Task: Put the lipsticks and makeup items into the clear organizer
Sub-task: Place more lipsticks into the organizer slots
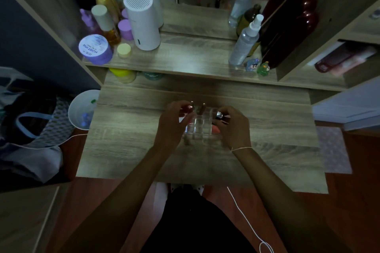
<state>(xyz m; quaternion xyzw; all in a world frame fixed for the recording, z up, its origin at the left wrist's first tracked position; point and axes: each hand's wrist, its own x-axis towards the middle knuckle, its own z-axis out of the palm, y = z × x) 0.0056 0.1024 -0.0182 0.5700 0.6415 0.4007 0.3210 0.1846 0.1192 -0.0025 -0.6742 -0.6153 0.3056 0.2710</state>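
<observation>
Organizer [200, 127] clear, gridded, brown lipstick [202, 109] standing inside

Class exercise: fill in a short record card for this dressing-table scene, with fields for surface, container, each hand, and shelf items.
Surface: wooden table
Container: clear organizer, between both hands
Left hand: holds a dark red item at the organizer's left edge
Right hand: holds a shiny silver-capped item
In organizer: one brown lipstick upright
Shelf: purple jar, white cylinder, spray bottle
</observation>
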